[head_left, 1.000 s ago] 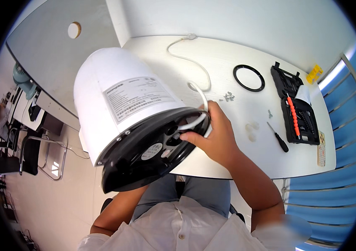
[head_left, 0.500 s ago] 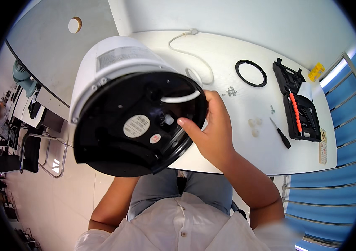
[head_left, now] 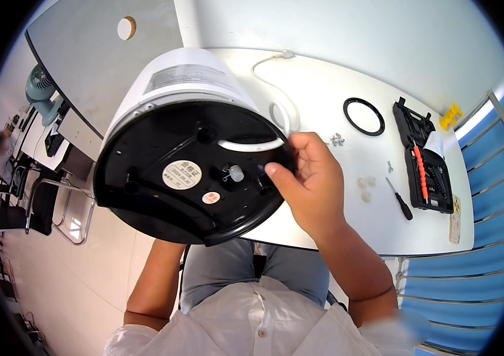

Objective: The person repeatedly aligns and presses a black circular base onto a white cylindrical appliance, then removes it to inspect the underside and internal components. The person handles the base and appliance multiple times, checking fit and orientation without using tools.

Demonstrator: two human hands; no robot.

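Note:
A large white cylindrical appliance (head_left: pixel 198 71) lies tipped over the table's left part, its round black base (head_left: pixel 145 142) turned toward me. Two round stickers, a curved white strip (head_left: pixel 252 145) and a translucent plug (head_left: pixel 236 173) with a small wire ring show on this underside. My right hand (head_left: pixel 317 175) grips the base's right rim, its thumb pressed on the black face near the plug and its fingers behind the edge. Only my left forearm (head_left: pixel 157 273) is visible, running up beneath the appliance; the base hides that hand.
On the white table (head_left: pixel 317 77) lie a black ring (head_left: pixel 363 116), several screws (head_left: pixel 337 140), translucent round pieces (head_left: pixel 366 196) and a screwdriver (head_left: pixel 400 200). An open black toolbox (head_left: pixel 428 178) holds a red-handled tool. A pale cable (head_left: pixel 273 83) runs behind the appliance. Metal rails (head_left: pixel 471 279) stand at right.
The appliance has turned a little, showing its underside more squarely. My right thumb has slid from beside the plug toward the right rim. The view has shifted slightly.

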